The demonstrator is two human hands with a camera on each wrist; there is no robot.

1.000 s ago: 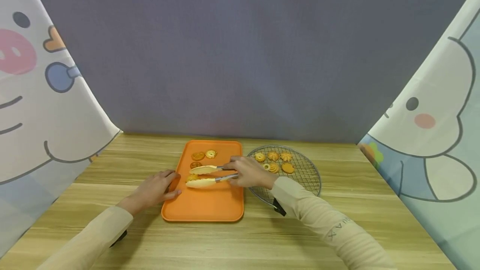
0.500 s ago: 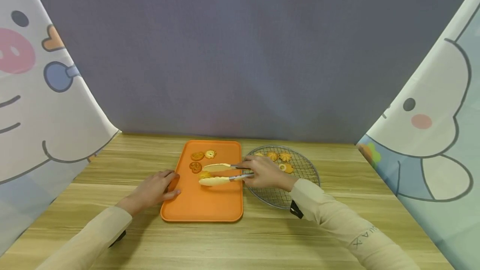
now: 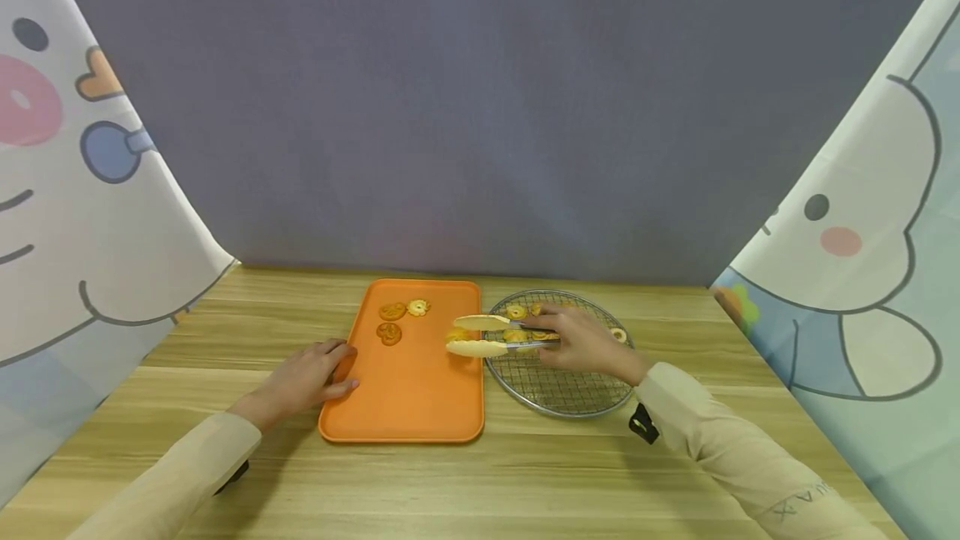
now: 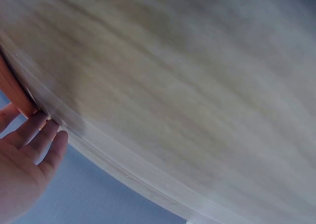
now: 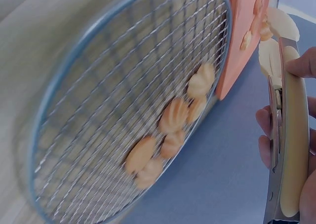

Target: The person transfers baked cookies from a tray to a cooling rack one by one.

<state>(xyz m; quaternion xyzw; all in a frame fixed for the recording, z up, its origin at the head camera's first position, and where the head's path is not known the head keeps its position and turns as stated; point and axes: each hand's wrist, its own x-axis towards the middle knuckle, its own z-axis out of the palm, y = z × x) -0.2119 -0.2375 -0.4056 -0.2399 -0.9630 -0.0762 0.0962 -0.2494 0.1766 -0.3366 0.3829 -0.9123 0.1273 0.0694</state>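
Observation:
My right hand (image 3: 581,338) grips a pair of tongs (image 5: 291,135) with cream scalloped tips and metal arms. Between the tips is a golden cookie (image 3: 459,335), over the right side of an orange tray (image 3: 405,398). Left on the tray are two brown cookies (image 3: 389,333) and a pale flower-shaped one (image 3: 418,307). At the tray's left rim rests my left hand (image 3: 303,382), its fingers relaxed and the fingertips touching the edge in the left wrist view. A round wire rack (image 3: 562,390) stands right of the tray, partly hidden by my right hand.
Several cookies (image 5: 173,115) lie on the rack; in the head view the hand and tongs cover some. The wooden table (image 3: 300,482) runs up to a grey backdrop (image 3: 465,107), and cartoon-printed cloths (image 3: 885,273) flank it on both sides.
My right hand has moved right with the tongs, carrying the cookie from the tray's middle toward its right edge. My left hand stays at the left rim.

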